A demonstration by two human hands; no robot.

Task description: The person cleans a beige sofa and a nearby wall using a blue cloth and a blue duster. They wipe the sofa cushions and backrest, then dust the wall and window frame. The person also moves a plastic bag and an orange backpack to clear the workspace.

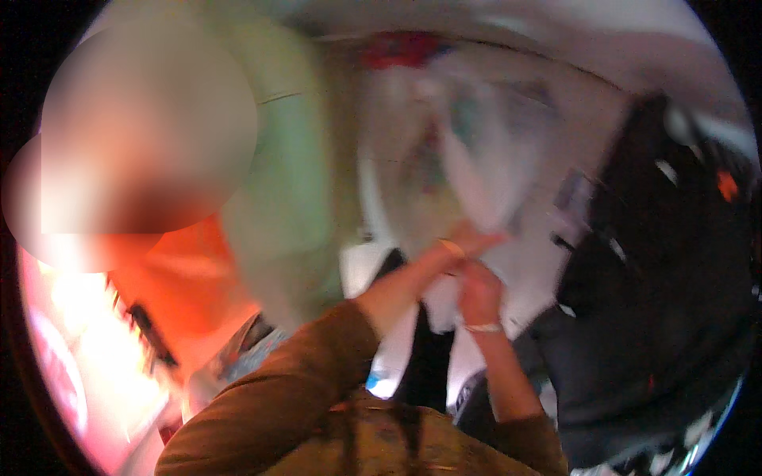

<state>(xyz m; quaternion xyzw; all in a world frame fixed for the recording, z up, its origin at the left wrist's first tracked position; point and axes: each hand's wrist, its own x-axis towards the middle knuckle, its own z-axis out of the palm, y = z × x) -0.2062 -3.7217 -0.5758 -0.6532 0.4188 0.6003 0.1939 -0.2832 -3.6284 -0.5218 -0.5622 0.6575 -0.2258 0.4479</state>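
Note:
Both bare hands are together before me, blurred by motion. My left hand (pixel 476 237) reaches across to the right at the lower edge of a translucent plastic bag (pixel 488 178). Whether its fingers grip the bag is too blurred to tell. Just below it is my right hand (pixel 481 291), its fingers curled close to the left wrist. I cannot make out anything inside that hand. An orange-yellow band (pixel 450 246) circles the left wrist, and a pale band (pixel 483 328) the right. Blurred coloured contents show through the plastic.
Close on the left stands a person in a pale green garment (pixel 292 178); beyond is someone in orange (pixel 184 279). Dark clothing (pixel 649 285) fills the right side. A red item (pixel 402 49) lies at the far end. Strong light glares at lower left.

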